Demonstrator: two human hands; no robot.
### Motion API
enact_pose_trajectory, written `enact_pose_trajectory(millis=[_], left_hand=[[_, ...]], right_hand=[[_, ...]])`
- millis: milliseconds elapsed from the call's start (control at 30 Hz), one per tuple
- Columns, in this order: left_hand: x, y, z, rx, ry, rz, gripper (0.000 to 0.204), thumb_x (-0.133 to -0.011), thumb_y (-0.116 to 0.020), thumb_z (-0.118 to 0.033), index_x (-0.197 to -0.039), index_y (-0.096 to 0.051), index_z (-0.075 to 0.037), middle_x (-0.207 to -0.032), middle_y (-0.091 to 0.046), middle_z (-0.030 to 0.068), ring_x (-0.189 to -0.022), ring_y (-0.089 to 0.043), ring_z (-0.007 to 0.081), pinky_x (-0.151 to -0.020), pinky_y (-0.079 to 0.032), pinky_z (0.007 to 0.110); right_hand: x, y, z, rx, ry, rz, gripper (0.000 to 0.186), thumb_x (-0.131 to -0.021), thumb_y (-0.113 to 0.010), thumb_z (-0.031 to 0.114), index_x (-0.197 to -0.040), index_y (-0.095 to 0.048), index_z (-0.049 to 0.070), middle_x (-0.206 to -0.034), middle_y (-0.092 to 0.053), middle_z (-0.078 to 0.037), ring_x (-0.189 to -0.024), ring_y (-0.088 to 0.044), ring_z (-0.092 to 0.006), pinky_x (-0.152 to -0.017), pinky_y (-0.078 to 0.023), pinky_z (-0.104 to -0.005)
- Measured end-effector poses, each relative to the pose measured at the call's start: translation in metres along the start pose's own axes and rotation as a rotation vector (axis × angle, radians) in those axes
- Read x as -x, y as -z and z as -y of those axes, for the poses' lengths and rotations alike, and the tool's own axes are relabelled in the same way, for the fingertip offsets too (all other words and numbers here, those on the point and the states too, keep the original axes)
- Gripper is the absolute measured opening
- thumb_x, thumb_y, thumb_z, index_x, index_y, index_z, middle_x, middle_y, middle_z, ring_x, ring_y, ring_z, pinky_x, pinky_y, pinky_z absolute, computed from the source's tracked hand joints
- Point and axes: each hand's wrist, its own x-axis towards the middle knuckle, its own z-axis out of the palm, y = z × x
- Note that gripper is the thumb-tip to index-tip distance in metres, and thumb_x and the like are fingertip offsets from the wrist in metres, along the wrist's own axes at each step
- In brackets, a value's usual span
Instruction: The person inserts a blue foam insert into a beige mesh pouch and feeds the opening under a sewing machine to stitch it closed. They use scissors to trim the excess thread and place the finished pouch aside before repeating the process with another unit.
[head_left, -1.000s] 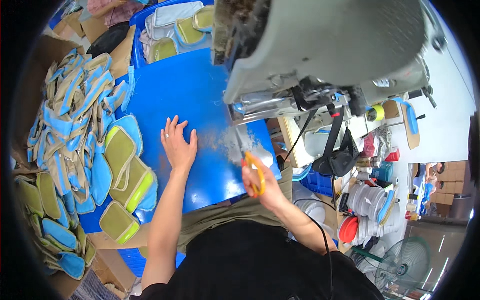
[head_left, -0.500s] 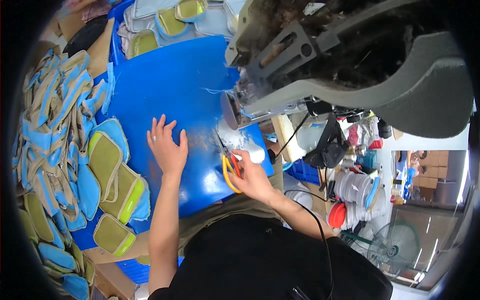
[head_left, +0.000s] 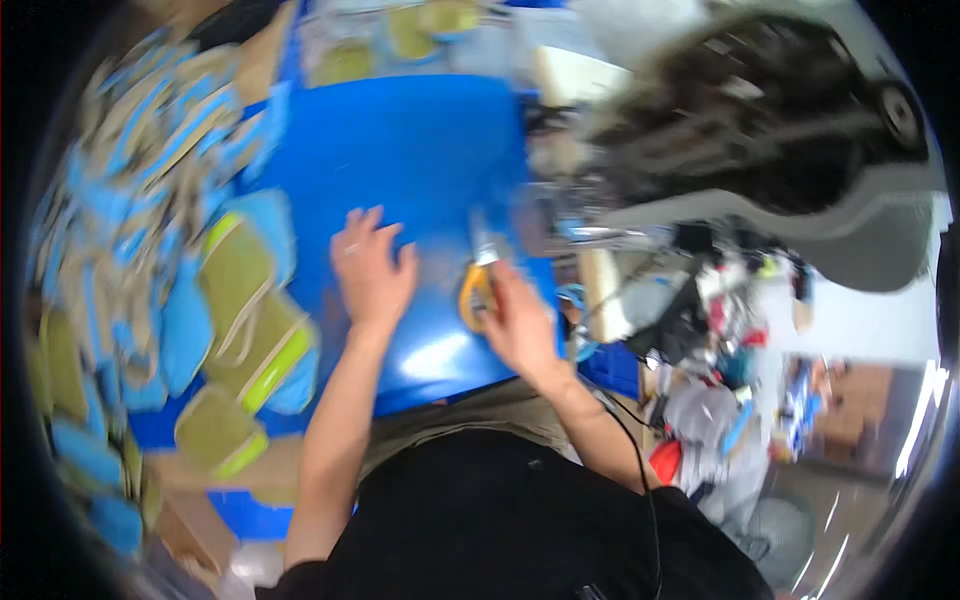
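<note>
Nearest, the right hand (head_left: 520, 325) pinched yellow-handled scissors (head_left: 477, 290) on the blue tabletop (head_left: 430, 150), just beside the left hand (head_left: 370, 270), which lay flat with fingers spread. Left of them sat piles of olive and blue padded pieces (head_left: 240, 310). Beyond loomed a blurred grey sewing machine (head_left: 760, 140).

scissors (head_left: 478, 285): small pair with orange-yellow loop handles and pale, short blades; the picture is blurred, so whether the blades are parted cannot be told
pose: blades point up and away from the person, handles toward the body
where: over the near right part of the blue table top (head_left: 420, 150), close to its right edge
hold: handles sit in the fingers of the right hand (head_left: 515, 320); only the blades and part of the orange loop show
</note>
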Motion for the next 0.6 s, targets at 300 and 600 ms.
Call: enact_pose_trajectory(millis=[300, 600], left_hand=[[0.009, -0.005, 0.01, 0.044, 0.006, -0.056, 0.029, -0.089, -0.073, -0.022, -0.114, -0.071, -0.009, -0.147, -0.057, 0.0159, -0.146, -0.042, 0.0367, -0.121, -0.03, 0.057], [0.081, 0.099, 0.009, 0.293, -0.134, -0.126, 0.017, -0.087, -0.076, -0.013, -0.103, -0.074, -0.01, -0.123, -0.073, 0.0099, -0.117, -0.067, 0.0313, -0.102, -0.05, 0.046]], right_hand=[[0.017, -0.029, -0.018, 0.115, 0.178, -0.144, 0.04, -0.098, -0.068, 0.015, -0.137, -0.065, 0.007, -0.135, -0.057, -0.022, -0.124, -0.056, -0.0391, -0.106, -0.047, -0.0449], [0.028, -0.035, -0.05, 0.075, 0.208, -0.251, 0.04, -0.097, -0.062, 0.006, -0.136, -0.067, 0.012, -0.131, -0.06, -0.015, -0.119, -0.057, -0.0331, -0.101, -0.048, -0.0415]])
